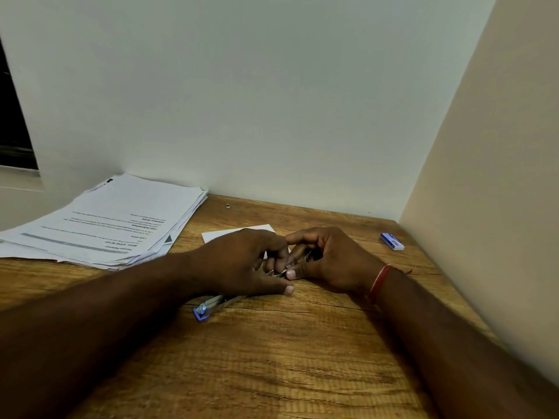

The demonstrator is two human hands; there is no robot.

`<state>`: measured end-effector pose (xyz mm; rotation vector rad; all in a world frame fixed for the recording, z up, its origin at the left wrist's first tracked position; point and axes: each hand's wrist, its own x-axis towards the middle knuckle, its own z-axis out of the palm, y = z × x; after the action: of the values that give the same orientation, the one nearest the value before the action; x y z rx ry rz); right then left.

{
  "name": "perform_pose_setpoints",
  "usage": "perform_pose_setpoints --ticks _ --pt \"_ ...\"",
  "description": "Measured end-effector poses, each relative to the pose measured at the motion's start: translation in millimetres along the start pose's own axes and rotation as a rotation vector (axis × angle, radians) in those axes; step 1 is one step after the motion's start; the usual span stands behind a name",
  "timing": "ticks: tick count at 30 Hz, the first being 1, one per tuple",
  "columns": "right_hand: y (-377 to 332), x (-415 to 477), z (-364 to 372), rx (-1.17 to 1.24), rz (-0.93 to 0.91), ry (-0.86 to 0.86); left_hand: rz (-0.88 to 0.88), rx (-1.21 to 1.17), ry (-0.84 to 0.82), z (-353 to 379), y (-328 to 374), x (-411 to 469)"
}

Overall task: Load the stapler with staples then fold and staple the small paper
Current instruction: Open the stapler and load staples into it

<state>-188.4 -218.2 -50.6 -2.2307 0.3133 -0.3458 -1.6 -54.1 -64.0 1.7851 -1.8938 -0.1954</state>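
Far L on the bench (pixel 272 358): stack of printed sheets (pixel 106 222). L hand (pixel 242 261) lies over the stapler (pixel 208 306), fingers curled round its middle; blue back end pokes out below the wrist. Small paper (pixel 236 232) lies flat just behind both hands, partly hidden. R hand (pixel 329 258) meets the L, thumb & fingers pinching the stapler's front end; what's betw. the fingertips can't be made out. Blue staple box (pixel 392 241) lies well to the R, near the side wall.

Office-like desk corner, wooden desk (pixel 272 358), stack of printed papers (pixel 106 225)
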Motion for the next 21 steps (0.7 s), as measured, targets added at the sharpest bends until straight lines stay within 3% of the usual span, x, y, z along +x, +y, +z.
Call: perform_pose_setpoints --ticks 9,21 --pt "2.4 0.3 3.0 -0.011 -0.028 0.018 0.100 -0.107 0.148 0.9 -1.3 -3.2" --pt "1.9 -1.0 2.5 -0.009 -0.037 0.025 0.188 -0.150 0.170 -1.4 -7.9 -6.3"
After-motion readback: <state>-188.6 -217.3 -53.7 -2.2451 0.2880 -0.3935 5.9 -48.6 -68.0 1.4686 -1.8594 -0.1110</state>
